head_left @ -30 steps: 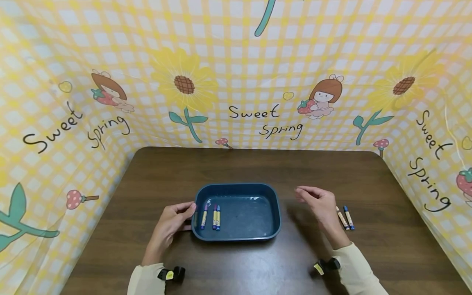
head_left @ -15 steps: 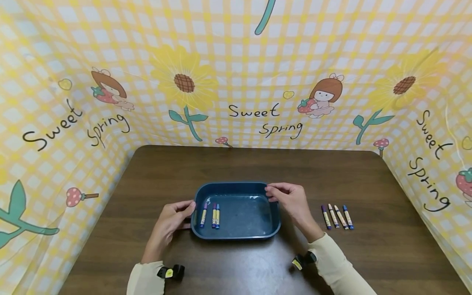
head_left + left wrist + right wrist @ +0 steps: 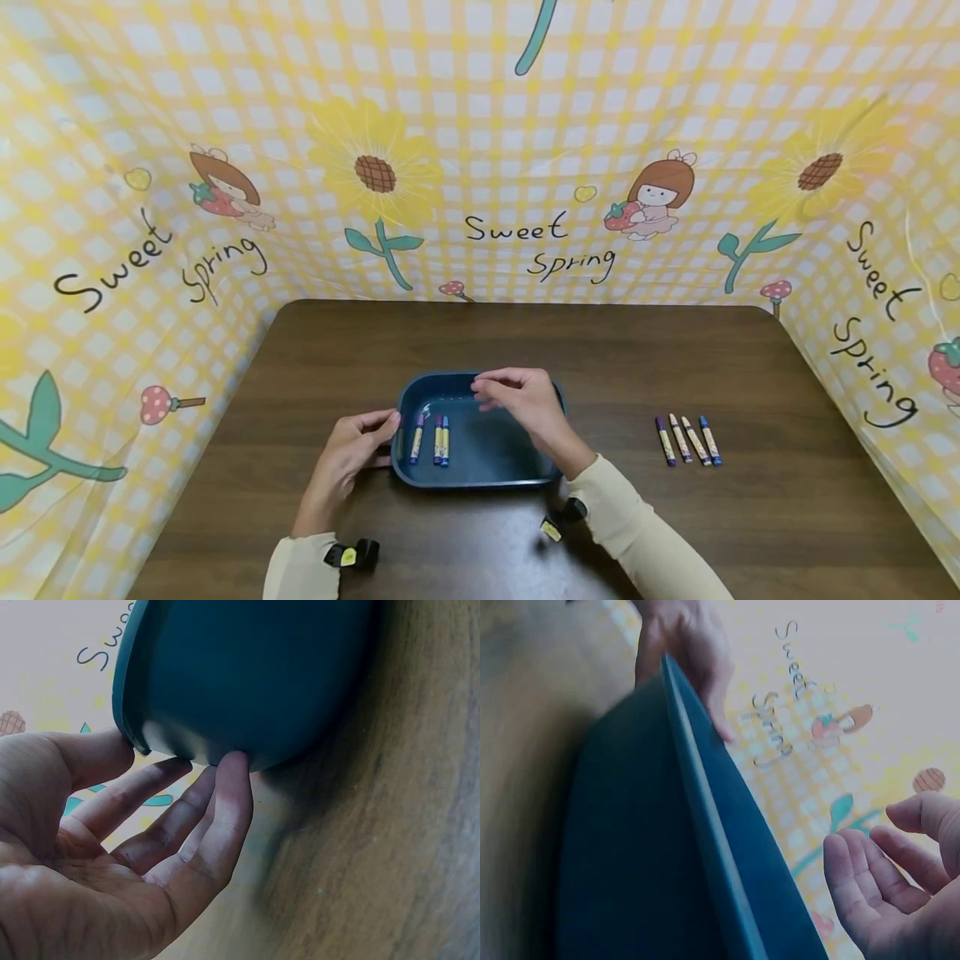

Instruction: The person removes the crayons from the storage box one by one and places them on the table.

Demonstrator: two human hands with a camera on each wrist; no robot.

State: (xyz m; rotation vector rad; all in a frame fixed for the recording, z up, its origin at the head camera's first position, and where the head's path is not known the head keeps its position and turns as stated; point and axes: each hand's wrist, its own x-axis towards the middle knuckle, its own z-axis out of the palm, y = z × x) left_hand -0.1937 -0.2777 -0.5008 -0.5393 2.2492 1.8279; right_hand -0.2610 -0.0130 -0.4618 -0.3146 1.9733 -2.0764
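Head view: left hand (image 3: 347, 447) pinches a blue tray (image 3: 487, 450) of crayons (image 3: 438, 442); above it, right hand (image 3: 531, 410), fingers loosely curled, holds nothing.

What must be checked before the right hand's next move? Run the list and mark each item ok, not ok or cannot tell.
1. Tray held: ok; the left hand has its thumb at the rim and fingers against the outer wall.
2. Firmness of that hold: cannot tell.
3. Right hand free: ok; nothing shows between its fingers.
4. Three crayons lying unobstructed in the tray: ok, toward its left end.
5. Right hand at those crayons: not ok; it is over the tray, to their right.
6. All crayons in the tray: not ok; four crayons lie outside, right of it.
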